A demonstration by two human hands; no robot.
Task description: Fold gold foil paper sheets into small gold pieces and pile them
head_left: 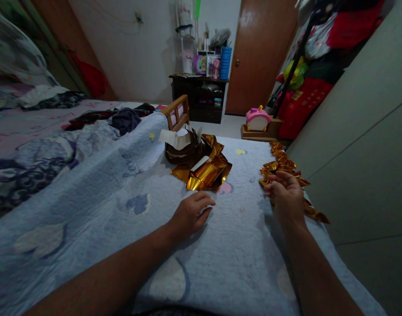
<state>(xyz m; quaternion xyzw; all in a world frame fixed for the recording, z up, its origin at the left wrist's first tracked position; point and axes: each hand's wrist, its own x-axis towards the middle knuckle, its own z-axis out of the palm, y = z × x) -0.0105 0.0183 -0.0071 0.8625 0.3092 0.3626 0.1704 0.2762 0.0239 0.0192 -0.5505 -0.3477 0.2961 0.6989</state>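
My left hand (pixel 192 213) rests on the pale blue quilt (pixel 233 254), thumb apart from its loosely curved fingers, holding nothing. Just beyond it lie loose sheets of shiny gold foil paper (pixel 209 173). Behind these sits a dark, round stack of paper (pixel 181 153) with white sheets on top. At the right, my right hand (pixel 286 195) has its fingertips pinched at a folded gold foil piece (pixel 265 181). Several more folded gold foil pieces (pixel 283 162) lie in a row along the quilt's right edge; my right hand partly hides them.
A pale cabinet wall (pixel 362 175) stands close on the right. Rumpled clothes (pixel 56 149) lie on the bed at the left. Beyond the quilt are a wooden rail (pixel 179 112), a pink toy case (pixel 257 119), a dark shelf (pixel 199 98) and a brown door (pixel 263 52).
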